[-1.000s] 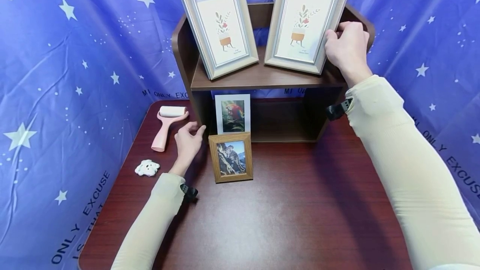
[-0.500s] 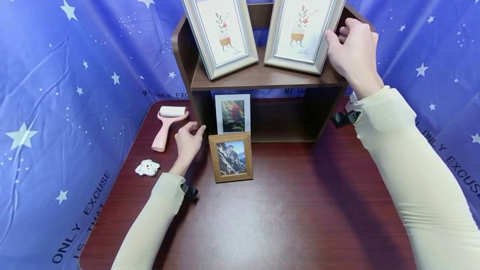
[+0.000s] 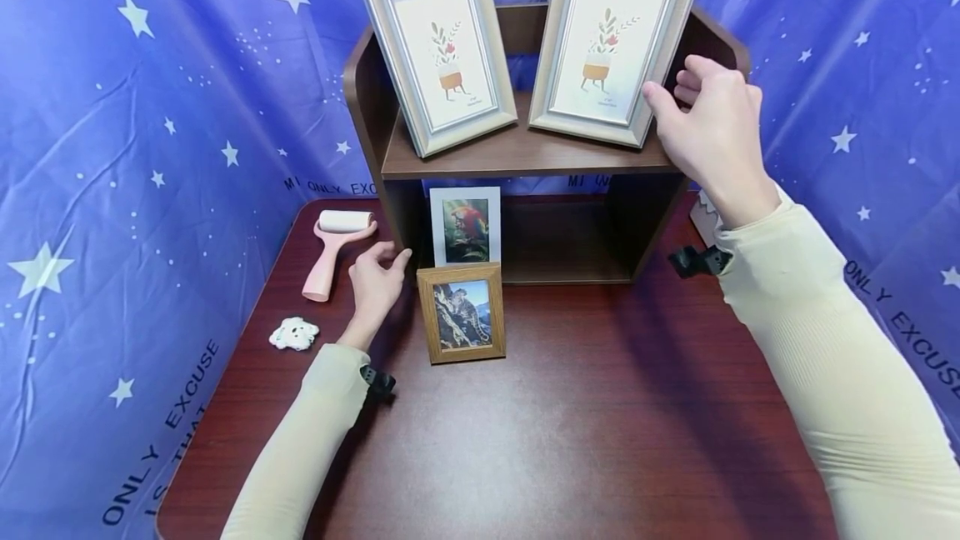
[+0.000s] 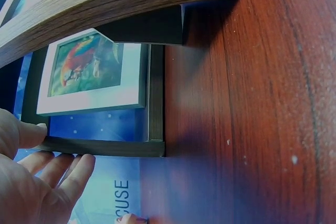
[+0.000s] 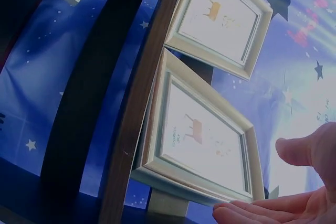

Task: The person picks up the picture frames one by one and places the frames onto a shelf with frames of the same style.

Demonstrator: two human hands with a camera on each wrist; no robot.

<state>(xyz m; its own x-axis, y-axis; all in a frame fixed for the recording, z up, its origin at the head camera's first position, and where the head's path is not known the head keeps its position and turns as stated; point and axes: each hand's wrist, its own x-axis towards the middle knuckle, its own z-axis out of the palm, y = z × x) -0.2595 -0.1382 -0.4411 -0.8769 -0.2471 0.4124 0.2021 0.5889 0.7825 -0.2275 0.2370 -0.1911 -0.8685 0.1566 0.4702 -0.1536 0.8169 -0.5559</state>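
Note:
My left hand (image 3: 377, 286) holds the left side panel of a small dark-brown desk shelf (image 3: 480, 160), thumb on one face and fingers on the other in the left wrist view. On the upper board, two silver-beige picture frames with plant prints lean back: the left picture frame (image 3: 442, 57) and the right picture frame (image 3: 600, 48). Beside the latter's right edge hovers my right hand (image 3: 712, 127), fingers loosely bent, holding nothing; in the right wrist view a gap shows between thumb and fingers. A white parrot frame (image 3: 465, 227) stands behind a wooden snow-leopard frame (image 3: 467, 315).
Left of the shelf lie a pink lint roller (image 3: 330, 257) and a white, dog-faced piece (image 3: 294, 334). Partly hidden behind my right wrist is a pale object with a jagged edge (image 3: 703, 219). Starry blue curtains surround the reddish-brown desk (image 3: 585, 407).
My right hand has let go of the right picture frame's edge and drawn back slightly right and down. The pale object behind that wrist has come into sight. My left hand has stayed put.

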